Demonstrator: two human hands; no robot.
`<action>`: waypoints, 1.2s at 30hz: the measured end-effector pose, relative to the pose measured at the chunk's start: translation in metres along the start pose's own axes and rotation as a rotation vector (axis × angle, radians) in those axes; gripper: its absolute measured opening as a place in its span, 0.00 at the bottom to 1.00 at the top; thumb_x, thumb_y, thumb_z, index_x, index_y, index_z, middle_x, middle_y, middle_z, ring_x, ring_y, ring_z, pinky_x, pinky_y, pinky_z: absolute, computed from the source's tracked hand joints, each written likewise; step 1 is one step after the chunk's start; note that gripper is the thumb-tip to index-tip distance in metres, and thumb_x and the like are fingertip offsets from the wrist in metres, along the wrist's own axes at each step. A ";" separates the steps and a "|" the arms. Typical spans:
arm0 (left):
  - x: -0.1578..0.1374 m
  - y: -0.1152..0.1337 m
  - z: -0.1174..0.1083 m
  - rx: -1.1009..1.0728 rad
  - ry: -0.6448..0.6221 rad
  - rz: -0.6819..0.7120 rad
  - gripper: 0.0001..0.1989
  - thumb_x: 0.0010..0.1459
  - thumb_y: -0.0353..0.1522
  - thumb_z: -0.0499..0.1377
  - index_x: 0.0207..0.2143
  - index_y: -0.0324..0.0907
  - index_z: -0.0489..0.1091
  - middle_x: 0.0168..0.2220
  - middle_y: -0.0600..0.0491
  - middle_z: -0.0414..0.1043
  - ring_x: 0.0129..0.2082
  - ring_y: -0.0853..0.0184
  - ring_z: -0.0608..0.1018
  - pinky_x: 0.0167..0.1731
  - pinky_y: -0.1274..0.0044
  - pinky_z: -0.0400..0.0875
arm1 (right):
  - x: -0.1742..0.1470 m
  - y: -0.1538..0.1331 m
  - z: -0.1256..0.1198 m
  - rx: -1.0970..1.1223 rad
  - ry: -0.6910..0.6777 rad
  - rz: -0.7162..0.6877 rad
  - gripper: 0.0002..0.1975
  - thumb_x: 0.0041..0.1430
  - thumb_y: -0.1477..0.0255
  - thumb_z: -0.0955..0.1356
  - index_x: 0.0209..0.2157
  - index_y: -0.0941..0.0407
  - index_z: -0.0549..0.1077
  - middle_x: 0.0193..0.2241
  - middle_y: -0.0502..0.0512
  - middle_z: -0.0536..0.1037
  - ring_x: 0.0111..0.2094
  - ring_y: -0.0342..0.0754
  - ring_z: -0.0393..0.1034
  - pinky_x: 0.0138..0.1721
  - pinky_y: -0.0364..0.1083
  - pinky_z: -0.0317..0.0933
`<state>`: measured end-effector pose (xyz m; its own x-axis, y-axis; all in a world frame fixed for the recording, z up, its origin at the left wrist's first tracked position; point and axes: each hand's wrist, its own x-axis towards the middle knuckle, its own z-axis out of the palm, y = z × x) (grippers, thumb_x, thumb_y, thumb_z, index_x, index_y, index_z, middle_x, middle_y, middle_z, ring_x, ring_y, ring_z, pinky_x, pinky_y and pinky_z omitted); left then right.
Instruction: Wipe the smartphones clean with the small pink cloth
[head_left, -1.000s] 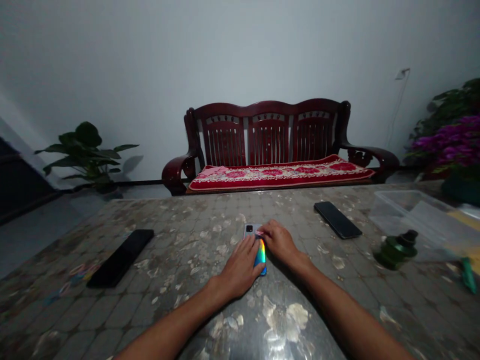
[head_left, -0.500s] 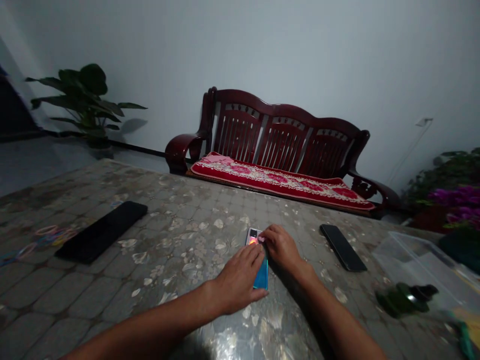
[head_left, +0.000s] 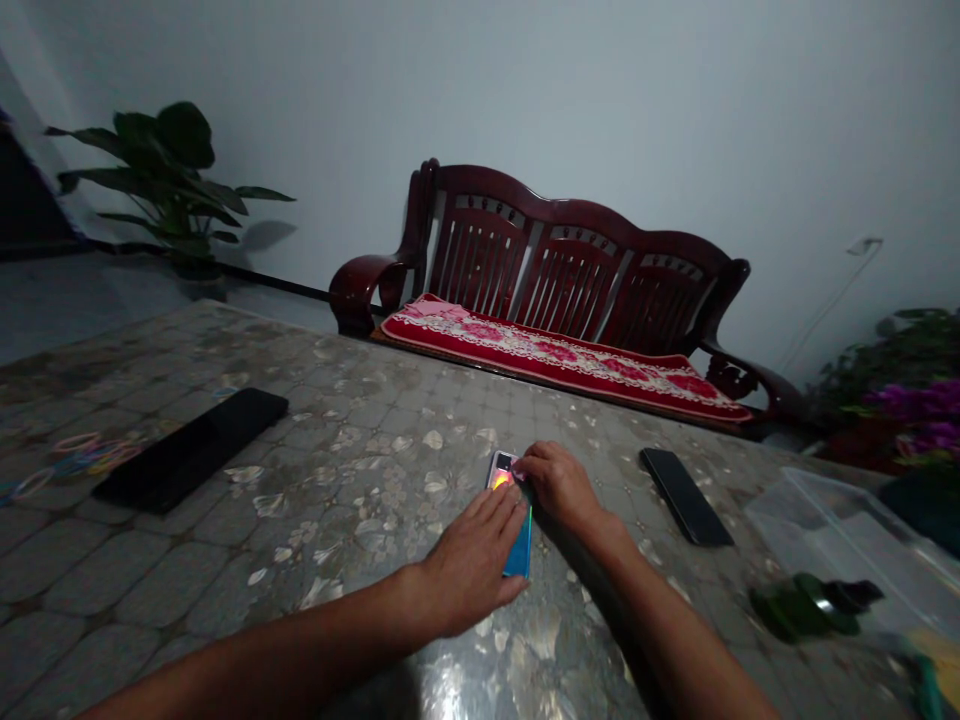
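Note:
A phone (head_left: pixel 519 556) lies back up on the table, its lower part blue and its upper part pinkish with a bright yellow-orange patch. My left hand (head_left: pixel 474 560) rests flat across the phone, fingers stretched over its middle and thumb by its lower end. Close to the camera block at the phone's top right, my right hand (head_left: pixel 553 482) has its fingers pinched together. A small pale pink bit shows at those fingertips, too small to name. Part of the phone's back is hidden under my left fingers.
The patterned table (head_left: pixel 360 500) holds a large black device (head_left: pixel 196 448) and coloured rubber bands (head_left: pixel 90 455) at left. On the right lie a dark phone (head_left: pixel 686 497), a clear plastic box (head_left: pixel 840 525) and a green bottle (head_left: pixel 810 605). A wooden bench (head_left: pixel 559 260) stands behind.
My view has shifted slightly. Both hands stay at the phone; the right fingertips remain pinched by the camera block, with little visible movement.

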<state>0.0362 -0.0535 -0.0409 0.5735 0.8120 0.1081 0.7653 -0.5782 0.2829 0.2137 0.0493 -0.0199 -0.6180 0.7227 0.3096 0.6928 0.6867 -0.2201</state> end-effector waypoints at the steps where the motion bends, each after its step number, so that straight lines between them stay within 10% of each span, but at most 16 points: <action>1: 0.000 0.000 0.000 -0.004 -0.005 -0.003 0.41 0.65 0.48 0.56 0.69 0.30 0.50 0.71 0.32 0.47 0.72 0.47 0.49 0.68 0.58 0.50 | 0.001 0.001 0.001 0.004 0.011 0.015 0.11 0.63 0.80 0.67 0.36 0.54 0.82 0.34 0.55 0.77 0.38 0.48 0.69 0.39 0.44 0.58; 36: -0.001 -0.004 0.008 -0.035 -0.032 -0.004 0.37 0.65 0.46 0.58 0.68 0.38 0.54 0.71 0.36 0.47 0.71 0.48 0.52 0.68 0.57 0.49 | 0.016 -0.010 -0.001 0.017 -0.110 -0.063 0.10 0.62 0.78 0.67 0.38 0.53 0.81 0.36 0.55 0.77 0.40 0.49 0.68 0.40 0.45 0.56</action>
<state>0.0343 -0.0526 -0.0498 0.5798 0.8112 0.0761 0.7575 -0.5710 0.3163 0.1970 0.0540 -0.0122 -0.6976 0.6818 0.2203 0.6456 0.7314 -0.2194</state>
